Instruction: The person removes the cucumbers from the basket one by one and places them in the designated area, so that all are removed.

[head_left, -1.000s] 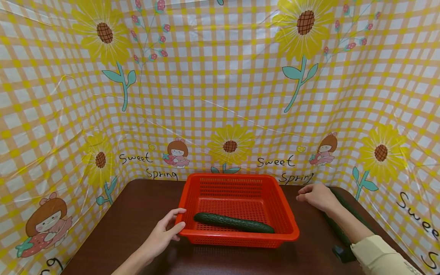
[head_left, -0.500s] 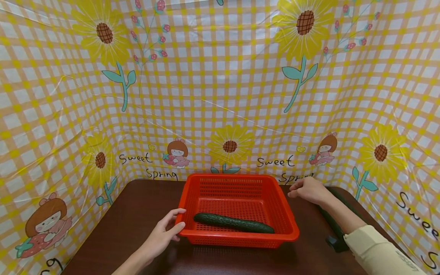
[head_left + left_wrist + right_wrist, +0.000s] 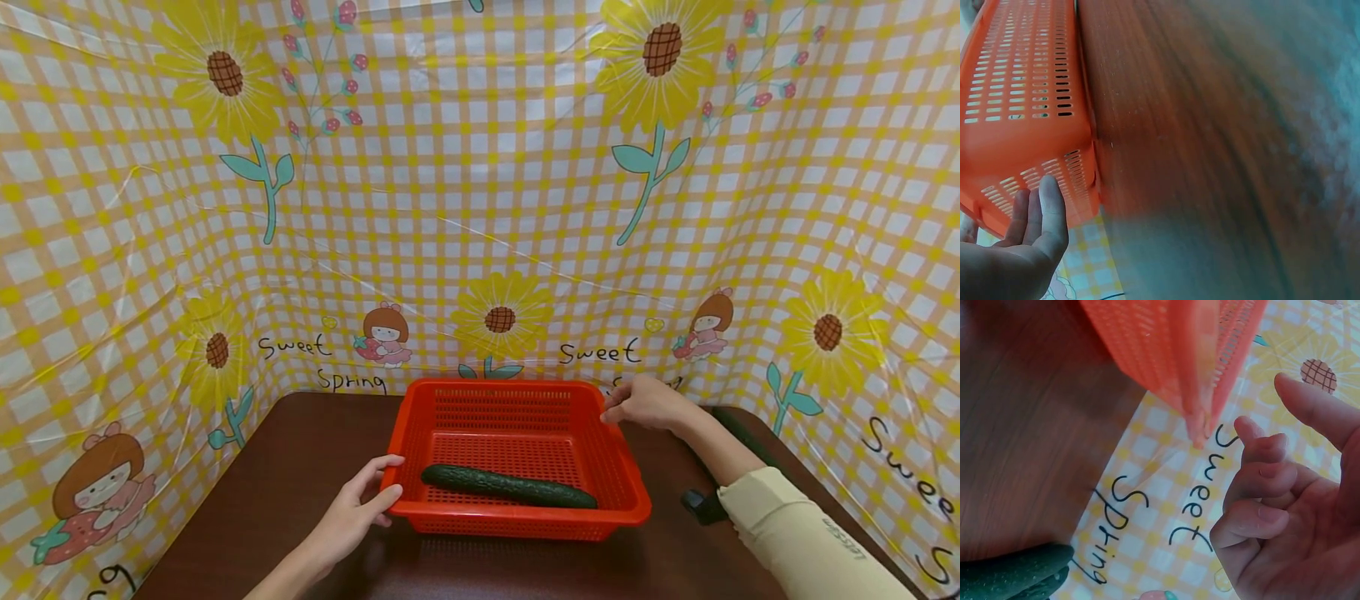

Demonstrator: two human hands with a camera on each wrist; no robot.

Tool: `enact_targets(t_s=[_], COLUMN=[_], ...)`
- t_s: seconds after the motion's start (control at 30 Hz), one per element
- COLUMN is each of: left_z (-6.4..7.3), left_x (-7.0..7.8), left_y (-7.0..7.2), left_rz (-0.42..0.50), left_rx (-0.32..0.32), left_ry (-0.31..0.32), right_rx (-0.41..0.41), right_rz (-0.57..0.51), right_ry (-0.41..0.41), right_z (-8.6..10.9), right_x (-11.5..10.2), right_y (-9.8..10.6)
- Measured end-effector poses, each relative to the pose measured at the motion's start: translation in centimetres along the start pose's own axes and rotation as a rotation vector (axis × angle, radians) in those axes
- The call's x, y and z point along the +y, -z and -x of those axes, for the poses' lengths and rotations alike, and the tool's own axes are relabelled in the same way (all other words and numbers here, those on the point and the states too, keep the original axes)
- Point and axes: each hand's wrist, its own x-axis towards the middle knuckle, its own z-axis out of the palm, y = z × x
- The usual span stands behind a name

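Note:
A red plastic basket (image 3: 525, 512) with slotted walls stands on the table in the head view. Inside it, near the front wall, lies a dark green cucumber (image 3: 510, 486). My left hand (image 3: 356, 500) holds the basket's left rim, thumb over the edge; in the left wrist view its fingers (image 3: 1052, 209) lie against the outer wall. Beside the back right corner of the rim hovers my right hand (image 3: 647, 403). The right wrist view shows that hand's palm bare and its fingers (image 3: 1260, 519) loosely curled, with a gap to the basket.
More cucumbers (image 3: 1016, 573) lie on the table right of the basket, partly hidden by the right forearm in the head view. The brown table (image 3: 300, 467) meets a checked, flowered cloth (image 3: 420, 250) at its back and sides. A dark device (image 3: 703, 506) shows at the right sleeve.
My right hand has moved left, from over the cucumbers at the right to the basket's back right rim. The left hand, the basket and the cucumber in it stay put.

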Motion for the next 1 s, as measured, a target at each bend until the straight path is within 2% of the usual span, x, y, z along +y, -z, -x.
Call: enact_targets(t_s=[0.23, 0.7, 1.0], left_z=[-0.1, 0.0, 0.0], left_x=[-0.1, -0.2, -0.2], left_y=[0.0, -0.1, -0.2], left_rz=[-0.006, 0.007, 0.007], left_rx=[0.009, 0.006, 0.007], left_ry=[0.004, 0.008, 0.007], right_rx=[-0.057, -0.159, -0.207], right_rz=[-0.047, -0.082, -0.124], right_ry=[-0.002, 0.032, -0.002], right_z=[-0.9, -3.5, -4.9], right_x=[-1.5, -2.6, -2.9], right_y=[0.0, -0.5, -1.3])
